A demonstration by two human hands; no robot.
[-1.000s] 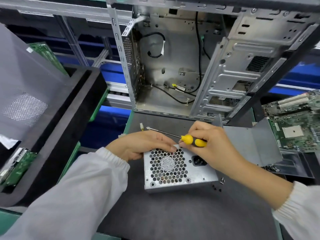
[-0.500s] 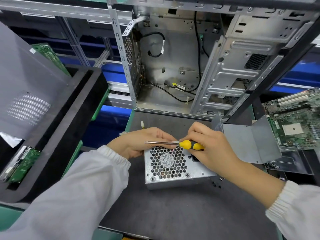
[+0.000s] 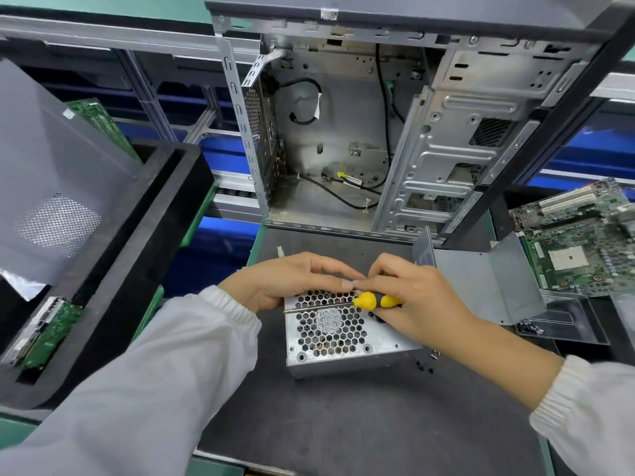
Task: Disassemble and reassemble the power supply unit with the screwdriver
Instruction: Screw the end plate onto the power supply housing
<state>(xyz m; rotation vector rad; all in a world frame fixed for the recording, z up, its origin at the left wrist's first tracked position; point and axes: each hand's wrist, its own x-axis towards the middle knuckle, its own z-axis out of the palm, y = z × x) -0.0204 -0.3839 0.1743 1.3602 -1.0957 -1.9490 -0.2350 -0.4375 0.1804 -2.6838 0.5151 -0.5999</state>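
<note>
While my right hand [image 3: 417, 297] fingers curl round the yellow-handled screwdriver [image 3: 372, 301], its shaft lies flat across the fan grille, tip toward my left hand [image 3: 288, 281], whose fingers curl over the far top edge of the power supply unit [image 3: 338, 333]. That unit sits on the dark tabletop [image 3: 360, 417]. Swinging the tip could jab my left fingers; a nudge could scatter the loose screws [image 3: 425, 367] just beside the casing.
</note>
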